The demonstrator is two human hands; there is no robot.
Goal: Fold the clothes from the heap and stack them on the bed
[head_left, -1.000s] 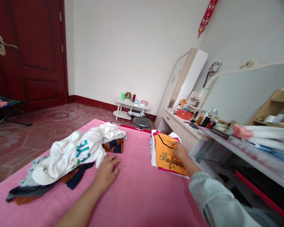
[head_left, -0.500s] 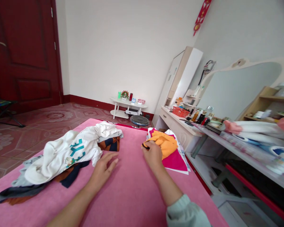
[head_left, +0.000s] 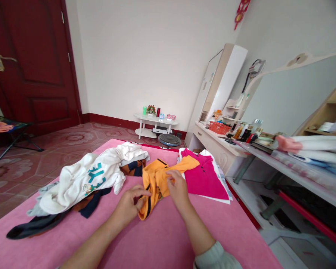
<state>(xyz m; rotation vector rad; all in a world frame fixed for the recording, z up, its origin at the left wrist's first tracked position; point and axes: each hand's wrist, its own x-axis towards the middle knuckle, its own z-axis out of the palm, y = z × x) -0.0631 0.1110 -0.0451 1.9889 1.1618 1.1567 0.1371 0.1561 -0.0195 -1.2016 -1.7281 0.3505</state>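
An orange shirt with black trim (head_left: 156, 179) lies crumpled on the pink bed cover (head_left: 162, 239), between a pile of loose clothes and a folded stack. My left hand (head_left: 130, 203) pinches its lower edge. My right hand (head_left: 177, 186) grips its middle, fingers closed on the cloth. One sleeve of the orange shirt still rests on a magenta shirt (head_left: 203, 177), which tops the folded stack at the bed's right edge. The unfolded pile to the left has a white shirt with teal print (head_left: 86, 179) on top of dark garments.
A white dresser (head_left: 218, 149) with bottles and a red basket (head_left: 220, 127) stands right of the bed. A low white table (head_left: 155, 123) is by the far wall. At left are a dark red door (head_left: 36, 63) and a folding chair (head_left: 5, 129).
My right hand pulled the orange shirt off the folded stack to the bed's middle, uncovering the magenta shirt. My left hand left the bed cover and took hold of the orange shirt.
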